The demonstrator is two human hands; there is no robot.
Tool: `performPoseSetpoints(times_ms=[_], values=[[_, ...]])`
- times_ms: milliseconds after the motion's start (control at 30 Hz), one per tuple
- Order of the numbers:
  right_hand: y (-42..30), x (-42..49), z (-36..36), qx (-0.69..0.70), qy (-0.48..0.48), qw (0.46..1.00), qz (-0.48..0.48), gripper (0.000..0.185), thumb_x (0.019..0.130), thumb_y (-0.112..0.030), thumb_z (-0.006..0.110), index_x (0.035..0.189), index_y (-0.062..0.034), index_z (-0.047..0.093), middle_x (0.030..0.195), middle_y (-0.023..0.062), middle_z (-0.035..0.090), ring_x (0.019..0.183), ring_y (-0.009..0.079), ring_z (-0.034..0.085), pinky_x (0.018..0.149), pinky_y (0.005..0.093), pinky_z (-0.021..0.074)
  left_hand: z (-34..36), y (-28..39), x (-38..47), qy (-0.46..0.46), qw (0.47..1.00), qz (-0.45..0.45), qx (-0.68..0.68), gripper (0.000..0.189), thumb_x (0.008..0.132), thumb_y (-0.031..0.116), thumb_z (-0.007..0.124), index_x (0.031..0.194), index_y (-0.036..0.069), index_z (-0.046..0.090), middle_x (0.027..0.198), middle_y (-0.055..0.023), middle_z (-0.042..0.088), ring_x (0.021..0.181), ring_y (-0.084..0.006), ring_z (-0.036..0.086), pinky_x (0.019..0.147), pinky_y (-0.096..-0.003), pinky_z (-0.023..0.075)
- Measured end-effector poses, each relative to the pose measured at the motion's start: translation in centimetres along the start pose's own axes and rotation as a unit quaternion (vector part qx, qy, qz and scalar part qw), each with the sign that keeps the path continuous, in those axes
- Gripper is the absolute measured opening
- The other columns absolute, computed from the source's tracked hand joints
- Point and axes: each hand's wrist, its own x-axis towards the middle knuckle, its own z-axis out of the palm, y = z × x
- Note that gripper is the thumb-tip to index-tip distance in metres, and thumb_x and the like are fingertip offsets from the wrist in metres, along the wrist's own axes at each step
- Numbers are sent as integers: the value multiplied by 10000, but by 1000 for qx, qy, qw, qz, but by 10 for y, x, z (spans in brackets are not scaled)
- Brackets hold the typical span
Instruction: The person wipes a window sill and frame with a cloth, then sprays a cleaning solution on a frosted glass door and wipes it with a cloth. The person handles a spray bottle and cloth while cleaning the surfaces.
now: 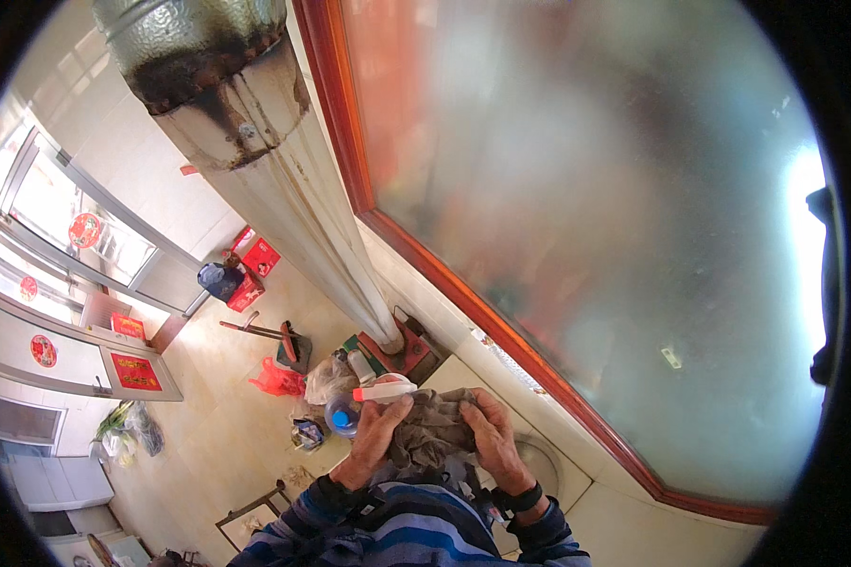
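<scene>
A crumpled grey-brown cloth (pixel 431 429) is stretched between my two hands in front of my body. My left hand (pixel 376 436) grips its left side, and my right hand (pixel 495 434) pinches the opposite edge between thumb and fingers. Just beyond the left fingers shows a white trigger spray head (pixel 390 389) with a red nozzle; whether that hand touches it I cannot tell. To the right rises a large, cloudy glass pane (pixel 574 248) in a red-brown wooden frame (pixel 432 262).
A pale stovepipe (pixel 305 220), scorched at its upper joint, rises from a red base (pixel 415 354) beside the pane. A large clear plastic bottle with a blue cap (pixel 340 419), a red plastic bag (pixel 276 379) and red boxes (pixel 245 292) are on the tiled floor. Glazed doors (pixel 78 234) stand left.
</scene>
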Motion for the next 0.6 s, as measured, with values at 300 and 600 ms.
performPoseSetpoints(times_ms=[300,600], values=[[6,10,7,-370,-42,915,-157,489,869,-191,822,1275,2,630,1110,162,694,1017,324,699,900,415,561,7,0,-4,50,999,7,-14,433,925,96,804,1273,71,547,1154,-32,649,1075,-135,625,957,-302,513],[-35,24,-35,-328,-129,930,-101,268,969,1,617,1235,28,643,1089,142,734,997,263,706,859,368,552,36,-1,-13,90,996,4,-20,499,921,213,824,1323,63,569,1202,-36,631,1114,-146,597,989,-309,480]])
